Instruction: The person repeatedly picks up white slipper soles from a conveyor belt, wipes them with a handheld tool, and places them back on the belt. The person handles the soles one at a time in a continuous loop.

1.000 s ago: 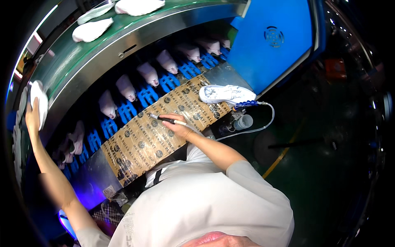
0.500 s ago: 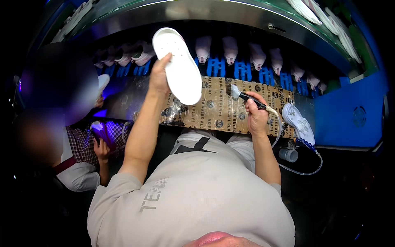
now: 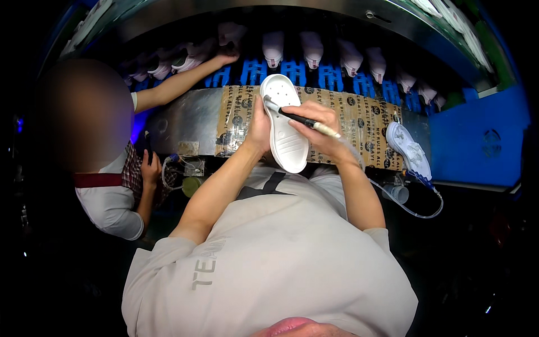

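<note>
A white shoe sole [image 3: 289, 140] is held up in front of me, its hollow, rimmed inner face toward me. My left hand [image 3: 259, 128] grips it along its left edge. In my right hand [image 3: 323, 128] is a black-handled brush [image 3: 297, 117] with a pale hose running from its rear end. The brush tip lies against the sole's inner face near the upper left rim. A second white sole [image 3: 409, 150], with whitish lumps on it, rests at the right end of the bench.
Printed brown cardboard [image 3: 359, 126] covers the bench. Behind it, pale pink shoe uppers [image 3: 313, 50] stand in a row above blue holders [image 3: 330, 77]. A blue machine panel [image 3: 477, 143] closes the right side. A co-worker's arm [image 3: 174, 87] reaches in from the left. A small clear cup [image 3: 398, 194] hangs at the front edge.
The sole has come lower and to the right, turning its inner face toward me. My right hand has brought the brush left onto it. The co-worker's arm now stretches to a shoe upper.
</note>
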`<state>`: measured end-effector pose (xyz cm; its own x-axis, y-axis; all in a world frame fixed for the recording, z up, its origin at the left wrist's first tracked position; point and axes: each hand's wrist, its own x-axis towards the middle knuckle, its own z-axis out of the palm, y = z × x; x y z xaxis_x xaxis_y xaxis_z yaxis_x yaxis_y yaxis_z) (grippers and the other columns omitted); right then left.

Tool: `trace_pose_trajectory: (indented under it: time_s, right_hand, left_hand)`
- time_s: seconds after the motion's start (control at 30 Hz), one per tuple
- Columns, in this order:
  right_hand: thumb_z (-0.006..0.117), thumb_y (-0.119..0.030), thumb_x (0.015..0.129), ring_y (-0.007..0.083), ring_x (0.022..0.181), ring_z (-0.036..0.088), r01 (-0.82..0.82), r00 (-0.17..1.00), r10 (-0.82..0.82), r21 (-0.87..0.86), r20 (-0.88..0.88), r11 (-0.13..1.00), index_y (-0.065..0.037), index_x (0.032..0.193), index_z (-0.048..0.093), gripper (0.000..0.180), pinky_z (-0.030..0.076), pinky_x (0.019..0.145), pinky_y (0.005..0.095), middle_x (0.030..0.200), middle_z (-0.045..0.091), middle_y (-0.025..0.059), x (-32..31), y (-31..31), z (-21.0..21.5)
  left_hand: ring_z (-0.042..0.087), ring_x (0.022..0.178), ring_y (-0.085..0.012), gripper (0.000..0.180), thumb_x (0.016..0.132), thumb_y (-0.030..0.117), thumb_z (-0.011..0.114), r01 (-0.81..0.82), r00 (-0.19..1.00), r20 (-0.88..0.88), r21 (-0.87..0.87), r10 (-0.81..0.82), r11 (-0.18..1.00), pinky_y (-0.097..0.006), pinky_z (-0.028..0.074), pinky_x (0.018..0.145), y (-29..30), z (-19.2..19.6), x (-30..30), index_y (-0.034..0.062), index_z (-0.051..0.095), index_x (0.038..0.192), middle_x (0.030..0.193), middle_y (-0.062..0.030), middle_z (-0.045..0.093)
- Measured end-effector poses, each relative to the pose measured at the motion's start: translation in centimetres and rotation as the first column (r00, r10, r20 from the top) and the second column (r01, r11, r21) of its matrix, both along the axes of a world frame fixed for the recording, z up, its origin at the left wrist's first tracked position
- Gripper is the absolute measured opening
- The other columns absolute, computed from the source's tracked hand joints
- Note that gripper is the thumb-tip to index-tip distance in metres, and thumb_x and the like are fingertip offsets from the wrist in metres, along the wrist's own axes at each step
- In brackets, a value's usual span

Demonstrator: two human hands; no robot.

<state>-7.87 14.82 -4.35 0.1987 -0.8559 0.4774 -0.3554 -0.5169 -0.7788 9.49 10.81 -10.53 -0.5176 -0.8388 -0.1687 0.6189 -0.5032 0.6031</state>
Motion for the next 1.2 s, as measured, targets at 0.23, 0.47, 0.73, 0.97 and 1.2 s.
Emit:
trace_pose_trajectory:
  time_s: [0.23,0.47,0.73,0.97,1.2]
  right_hand:
    - [0.082,-0.008,0.081,0.0205,0.087,0.067,-0.038,0.96,-0.014,-0.18,-0.279,0.983,-0.011,0.111,0.081,0.03,0.05,0.09,0.0356,0.095,0.075,0.007,0.0,0.5,0.9]
    - [0.082,-0.009,0.08,0.0226,0.084,0.064,-0.014,0.969,-0.037,-0.206,-0.244,0.978,-0.011,0.112,0.079,0.032,0.046,0.085,0.0368,0.088,0.071,0.0064,0.7,1.5,2.0]
    - [0.086,-0.013,0.079,0.018,0.082,0.065,-0.142,0.963,0.108,-0.123,-0.248,0.982,-0.016,0.11,0.081,0.032,0.046,0.089,0.0344,0.088,0.074,0.0037,1.1,2.9,3.4]
    - [0.08,-0.01,0.086,0.0202,0.079,0.065,-0.058,0.996,0.063,0.081,-0.062,0.995,-0.011,0.107,0.08,0.022,0.047,0.084,0.0346,0.086,0.075,0.0076,0.5,3.5,5.1]
    - [0.081,-0.013,0.084,0.019,0.077,0.063,-0.257,0.952,0.202,0.245,0.229,0.935,-0.009,0.109,0.08,0.025,0.05,0.075,0.032,0.089,0.074,0.0092,-0.7,3.7,5.4]
  left_hand:
    - [0.065,0.121,-0.0318,0.073,0.107,0.063,0.021,-0.137,0.987,-0.072,0.057,0.141,0.989,-0.049,0.053,0.105,-1.0,0.6,0.0,0.008,0.048,0.148,0.136,-0.0166,0.062]
    - [0.069,0.106,-0.0336,0.075,0.106,0.063,0.018,-0.035,0.981,-0.189,-0.028,0.029,0.999,-0.048,0.059,0.094,-1.8,3.1,1.1,0.0057,0.054,0.138,0.117,-0.0204,0.068]
    - [0.072,0.098,-0.0318,0.08,0.102,0.072,0.02,-0.028,0.956,-0.293,-0.08,0.003,0.996,-0.05,0.062,0.085,-3.8,5.0,1.5,0.0087,0.058,0.134,0.11,-0.0169,0.069]
    - [0.072,0.099,-0.0307,0.084,0.1,0.073,0.021,0.041,0.969,-0.22,-0.306,-0.113,0.951,-0.047,0.063,0.085,-6.8,7.8,2.6,0.0067,0.056,0.137,0.112,-0.018,0.069]
    - [0.073,0.104,-0.0321,0.087,0.103,0.07,0.015,0.247,0.965,0.06,-0.543,-0.256,0.803,-0.047,0.062,0.09,-8.8,11.5,2.3,0.0037,0.052,0.145,0.123,-0.0203,0.067]
